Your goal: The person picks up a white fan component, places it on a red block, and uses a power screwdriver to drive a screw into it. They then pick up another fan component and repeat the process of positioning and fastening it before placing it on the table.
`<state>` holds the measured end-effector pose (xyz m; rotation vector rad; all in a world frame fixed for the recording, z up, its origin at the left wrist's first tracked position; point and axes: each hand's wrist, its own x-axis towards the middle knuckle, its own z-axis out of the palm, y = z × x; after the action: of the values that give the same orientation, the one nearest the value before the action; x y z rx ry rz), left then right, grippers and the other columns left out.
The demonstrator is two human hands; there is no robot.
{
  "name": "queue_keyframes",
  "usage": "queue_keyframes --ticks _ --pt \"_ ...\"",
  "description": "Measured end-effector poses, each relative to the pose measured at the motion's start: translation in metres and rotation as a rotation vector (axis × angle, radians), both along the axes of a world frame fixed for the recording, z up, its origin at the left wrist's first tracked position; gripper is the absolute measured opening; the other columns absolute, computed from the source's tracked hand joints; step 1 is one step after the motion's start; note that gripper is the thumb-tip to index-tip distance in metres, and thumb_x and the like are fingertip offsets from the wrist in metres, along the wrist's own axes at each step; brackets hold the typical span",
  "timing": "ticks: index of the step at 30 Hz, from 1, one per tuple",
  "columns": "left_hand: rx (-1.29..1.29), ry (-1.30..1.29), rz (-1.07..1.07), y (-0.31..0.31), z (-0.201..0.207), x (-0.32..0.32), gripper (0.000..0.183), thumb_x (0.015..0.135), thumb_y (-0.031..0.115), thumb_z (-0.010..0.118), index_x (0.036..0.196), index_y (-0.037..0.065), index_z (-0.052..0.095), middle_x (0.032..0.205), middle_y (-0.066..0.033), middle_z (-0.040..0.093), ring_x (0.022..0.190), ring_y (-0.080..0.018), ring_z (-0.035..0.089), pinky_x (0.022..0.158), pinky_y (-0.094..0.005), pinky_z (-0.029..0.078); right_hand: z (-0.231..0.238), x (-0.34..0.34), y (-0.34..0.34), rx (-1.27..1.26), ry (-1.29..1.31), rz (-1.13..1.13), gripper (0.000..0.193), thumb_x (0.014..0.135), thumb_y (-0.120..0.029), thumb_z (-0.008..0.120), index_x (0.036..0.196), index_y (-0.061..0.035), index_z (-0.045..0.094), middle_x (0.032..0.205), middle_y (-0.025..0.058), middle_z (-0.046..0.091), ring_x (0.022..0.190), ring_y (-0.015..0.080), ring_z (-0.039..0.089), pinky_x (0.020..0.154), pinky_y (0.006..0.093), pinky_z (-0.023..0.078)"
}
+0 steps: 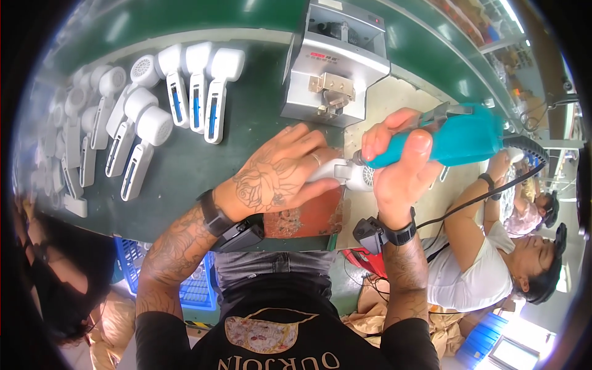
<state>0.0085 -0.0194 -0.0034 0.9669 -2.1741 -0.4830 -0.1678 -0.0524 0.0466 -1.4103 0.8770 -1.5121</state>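
Left hand holds white device, right hand teal driver; table edge six o'clock, more devices well apart at ten.

A head-worn fisheye looks down closely over the workbench.

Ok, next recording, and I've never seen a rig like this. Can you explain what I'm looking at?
There's no robot here. The single picture comes from a wide fisheye camera worn on a person's head, looking down, so straight edges bend. The bare left hand holds a white handheld device; the right hand grips a teal tool, its tip at that device. On the dark green table, more white devices lie grouped to the left, and a silver machine stands beyond the hands. Another person sits to the right.
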Motion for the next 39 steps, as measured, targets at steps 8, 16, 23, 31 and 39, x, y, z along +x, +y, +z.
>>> queue_keyframes --ticks 8,16,23,31,39 --pt "0.008 -0.026 0.017 0.0 0.001 0.0 0.038 0.083 0.028 0.072 0.111 0.004 0.064 0.096 -0.0087 0.054 0.089 -0.0274 0.052 0.082 -0.0375 0.046 0.0 -0.003 0.0 0.001 -0.025 0.039 0.062 0.093 -0.057 0.06 0.099 0.0039 0.05 0.063 0.009 0.05 0.053 0.0213 0.051 0.052 0.0344 0.043" --pt "-0.022 -0.056 0.042 0.002 0.001 -0.003 0.038 0.083 0.028 0.072 0.112 0.005 0.064 0.098 -0.0089 0.054 0.092 -0.0276 0.052 0.084 -0.0386 0.046 -0.01 -0.004 0.0 0.08 -0.056 0.153 0.049 0.097 -0.049 0.056 0.094 -0.0006 0.048 0.065 0.0089 0.05 0.057 0.0204 0.051 0.055 0.0342 0.044" --pt "-0.046 -0.033 0.047 0.004 0.0 -0.001 0.037 0.083 0.028 0.072 0.11 0.005 0.064 0.098 -0.0093 0.054 0.092 -0.0278 0.053 0.084 -0.038 0.045 -0.006 0.003 0.001 0.035 0.049 0.111 0.045 0.099 -0.045 0.055 0.092 -0.0007 0.049 0.066 0.0091 0.051 0.058 0.0195 0.052 0.056 0.0336 0.045" --pt "-0.043 -0.003 0.071 0.004 -0.004 0.003 0.035 0.083 0.023 0.069 0.112 0.004 0.067 0.097 -0.0089 0.057 0.088 -0.0272 0.055 0.082 -0.0393 0.046 0.03 0.04 -0.04 -0.121 0.108 -0.049 0.045 0.103 -0.04 0.05 0.1 0.0048 0.054 0.067 0.0064 0.053 0.061 0.0172 0.055 0.056 0.0301 0.044" --pt "-0.069 -0.022 0.059 0.007 -0.002 0.001 0.031 0.087 0.027 0.064 0.107 0.003 0.066 0.096 -0.0103 0.054 0.092 -0.0284 0.053 0.085 -0.0385 0.044 0.008 0.052 -0.049 -0.122 0.098 0.021 0.037 0.104 -0.032 0.049 0.091 0.0013 0.057 0.069 0.0062 0.055 0.061 0.0162 0.056 0.056 0.0295 0.044"
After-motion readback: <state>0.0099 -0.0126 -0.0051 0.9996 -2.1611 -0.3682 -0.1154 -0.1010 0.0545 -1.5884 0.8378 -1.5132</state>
